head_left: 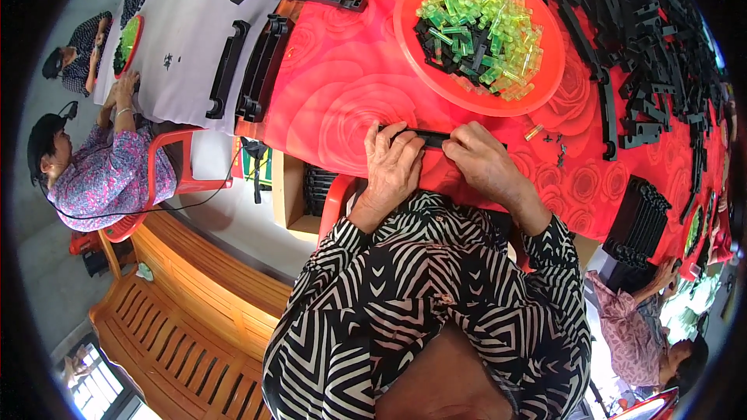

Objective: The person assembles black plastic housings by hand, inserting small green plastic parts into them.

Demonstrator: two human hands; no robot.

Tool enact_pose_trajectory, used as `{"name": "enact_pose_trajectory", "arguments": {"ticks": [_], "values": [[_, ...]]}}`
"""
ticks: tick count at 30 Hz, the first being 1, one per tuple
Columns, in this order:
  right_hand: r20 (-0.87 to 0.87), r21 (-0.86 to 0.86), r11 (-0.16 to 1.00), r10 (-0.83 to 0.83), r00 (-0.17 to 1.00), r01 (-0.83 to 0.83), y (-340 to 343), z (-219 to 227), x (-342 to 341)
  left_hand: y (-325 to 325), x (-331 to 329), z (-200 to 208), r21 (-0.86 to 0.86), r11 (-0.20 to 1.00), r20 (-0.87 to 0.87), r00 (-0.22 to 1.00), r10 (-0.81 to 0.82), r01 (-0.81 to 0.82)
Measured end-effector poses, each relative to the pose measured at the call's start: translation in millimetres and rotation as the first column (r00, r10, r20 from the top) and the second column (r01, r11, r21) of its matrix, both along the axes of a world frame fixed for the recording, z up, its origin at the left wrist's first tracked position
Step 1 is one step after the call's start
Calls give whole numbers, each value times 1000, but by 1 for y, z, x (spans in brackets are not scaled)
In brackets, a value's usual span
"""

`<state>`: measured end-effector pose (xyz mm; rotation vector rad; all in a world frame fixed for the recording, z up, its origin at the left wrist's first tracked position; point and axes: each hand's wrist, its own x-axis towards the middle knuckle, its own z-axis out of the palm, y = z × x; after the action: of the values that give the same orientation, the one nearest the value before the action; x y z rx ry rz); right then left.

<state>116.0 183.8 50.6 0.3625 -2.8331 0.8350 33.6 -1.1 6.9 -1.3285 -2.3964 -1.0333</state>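
A long black plastic bar (430, 138) lies level near the front edge of the red tablecloth. My left hand (394, 162) grips its left end, fingers bent over the top. With fingers pinched together, my right hand (484, 162) presses on the bar's right part; whether a small piece is under those fingertips is hidden. Just beyond my hands sits a round red tray (404, 39) holding yellow-green clear vials (475, 8) and small black pieces (467, 74). To the right of my right hand lie a single clear vial (534, 132) and several tiny black bits (560, 152).
Loose black bars heap up at the right (646, 93), with a stack of bars (640, 218) at the table's right edge. More bars (264, 66) lie left. Co-workers sit at left (117, 163) and lower right (634, 327). A wooden bench (194, 303) stands lower left.
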Motion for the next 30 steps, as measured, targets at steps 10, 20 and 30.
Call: {"name": "enact_pose_trajectory", "arguments": {"ticks": [10,20,30], "values": [[3,6,999,50,999,-50,4,9,-3,2,-6,15,-98,994,75,996,-42,50],[-53,-153,984,-101,993,92,13,10,5,4,-10,25,-113,988,193,978,-79,102],[82,9,931,-365,928,365,1,7,4,10,-2,29,-198,980,88,996,-14,31]]}}
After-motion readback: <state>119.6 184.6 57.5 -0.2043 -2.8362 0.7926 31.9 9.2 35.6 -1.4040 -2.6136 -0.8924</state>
